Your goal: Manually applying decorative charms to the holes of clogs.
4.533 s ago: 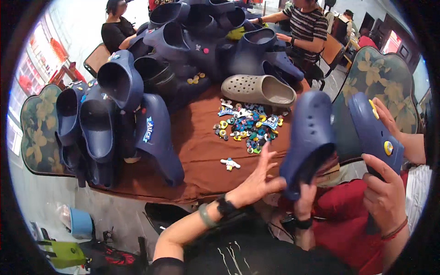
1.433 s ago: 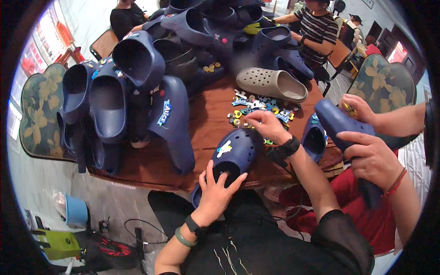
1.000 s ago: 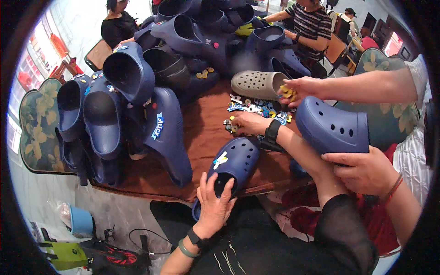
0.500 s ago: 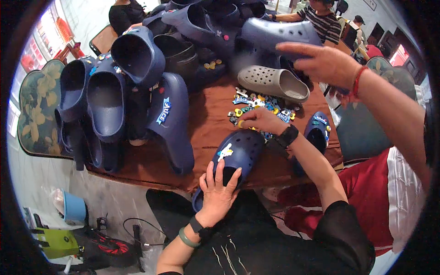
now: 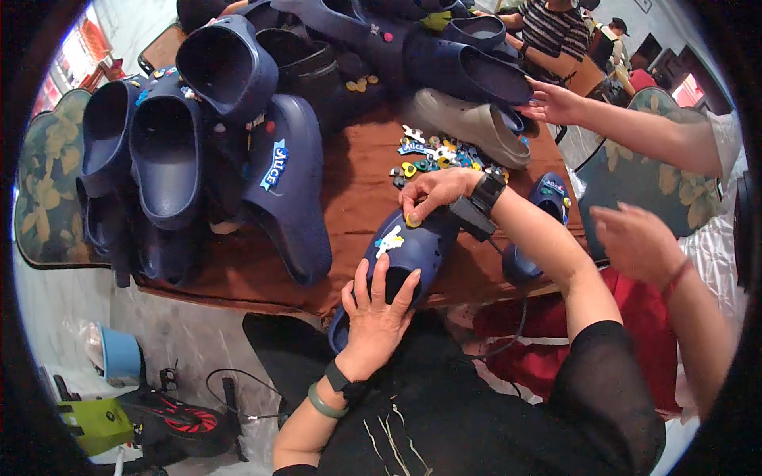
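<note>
One navy clog (image 5: 422, 252) crosses table edge (image 5: 238, 293) | left: bare brown cloth (image 5: 357, 198)

one pinched yellow charm (image 5: 412, 221), one hand-steadied navy clog (image 5: 429, 247), one grey clog (image 5: 459, 120), two floral chairbacks (image 5: 49, 190)

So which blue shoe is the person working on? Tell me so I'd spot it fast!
Find the brown-covered table, then the middle of its near edge. A blue clog is there, its toe pointing away from the person. Unlike its neighbours, it has the left hand spread over its opening and the right hand pinching a yellow piece beside its white charm.
</note>
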`<action>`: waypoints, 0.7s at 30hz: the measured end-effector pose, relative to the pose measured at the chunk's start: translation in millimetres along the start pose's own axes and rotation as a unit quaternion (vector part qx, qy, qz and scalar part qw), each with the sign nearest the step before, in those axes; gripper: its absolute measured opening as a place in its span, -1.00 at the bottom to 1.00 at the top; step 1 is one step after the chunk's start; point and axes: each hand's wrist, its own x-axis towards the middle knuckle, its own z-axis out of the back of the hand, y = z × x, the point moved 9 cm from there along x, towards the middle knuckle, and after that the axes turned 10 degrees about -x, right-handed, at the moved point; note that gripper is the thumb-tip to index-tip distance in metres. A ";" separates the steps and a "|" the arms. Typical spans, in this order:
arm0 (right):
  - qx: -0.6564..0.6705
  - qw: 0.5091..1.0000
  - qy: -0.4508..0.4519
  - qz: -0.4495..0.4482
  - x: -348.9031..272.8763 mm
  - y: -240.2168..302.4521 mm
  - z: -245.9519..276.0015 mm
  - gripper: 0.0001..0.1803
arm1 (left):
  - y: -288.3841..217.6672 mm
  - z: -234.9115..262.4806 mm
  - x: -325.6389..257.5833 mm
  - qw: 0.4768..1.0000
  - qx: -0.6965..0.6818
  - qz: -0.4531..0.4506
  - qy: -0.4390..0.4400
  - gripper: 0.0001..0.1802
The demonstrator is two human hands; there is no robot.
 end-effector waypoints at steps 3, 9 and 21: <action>0.006 0.996 0.044 -0.075 0.0 4.3 -10.0 -0.72 | 4.2 0.5 2.4 0.999 -0.023 0.021 0.024 0.04; -0.044 0.995 0.033 -0.086 3.1 0.3 -8.5 -0.58 | 4.3 -2.0 2.7 1.000 -0.018 0.014 0.019 0.05; -0.056 0.976 -0.177 -0.115 -14.3 1.5 0.4 -0.60 | 10.8 -6.2 3.4 0.998 -0.024 0.053 0.029 -0.01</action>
